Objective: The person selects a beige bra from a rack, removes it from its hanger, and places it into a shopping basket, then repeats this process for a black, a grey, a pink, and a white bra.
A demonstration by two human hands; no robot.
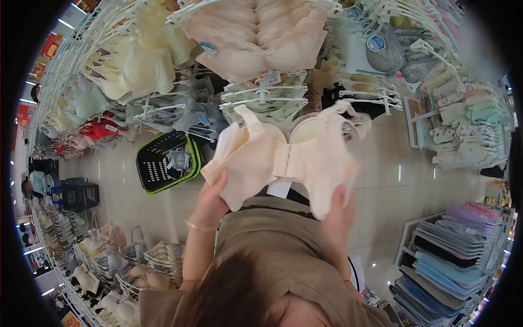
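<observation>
A pale pink bra [246,170] is stretched out in front of my body, its cups facing away and its joined middle band with hooks turned toward me. My left hand [214,197] grips the bra's left side, thumb on the near face. The opposite side is in my right hand [338,213], which is slightly blurred; its fingers behind the fabric are partly hidden. Straps stick up at the top of both sides. A white tag [279,189] hangs below the middle.
Ahead, a rack holds a row of pink bras [256,41], with cream bras [136,68] to its left. A black basket with a green rim [143,166] stands on the tiled floor [381,191]. Folded clothes [449,261] lie on a shelf at right.
</observation>
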